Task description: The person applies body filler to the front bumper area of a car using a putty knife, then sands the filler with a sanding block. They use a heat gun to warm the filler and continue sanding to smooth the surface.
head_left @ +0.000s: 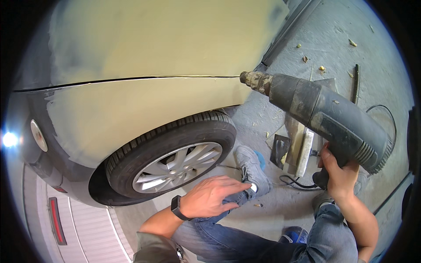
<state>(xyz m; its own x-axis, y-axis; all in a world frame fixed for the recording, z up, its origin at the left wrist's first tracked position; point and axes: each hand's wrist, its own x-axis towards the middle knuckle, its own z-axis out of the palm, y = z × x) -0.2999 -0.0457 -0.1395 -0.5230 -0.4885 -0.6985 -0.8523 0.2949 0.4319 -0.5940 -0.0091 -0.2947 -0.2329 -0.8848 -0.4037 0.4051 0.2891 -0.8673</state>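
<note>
A dirty black heat gun (313,103) is gripped by its handle in my right hand (340,175). Its crusted metal nozzle points left, close to the lower edge of a car panel (153,103) coated in pale yellow filler; from this view I cannot tell whether it touches. My left hand (212,195), with a dark watch on the wrist, is over my bent knee with its fingers stretched out and nothing in them. Below the panel sits a wheel (180,168) with a silver rim and black tyre. A dark seam runs between the wheel-arch panel and the yellow-coated door (166,35).
On the grey floor lie a black spreader (280,150), a long pale sanding block (305,153), a black tube (356,83) and a looped cable (298,183). Yellow scraps are scattered about. My grey shoe (253,171) is beside the wheel. A bright lamp (9,140) shines at the far left.
</note>
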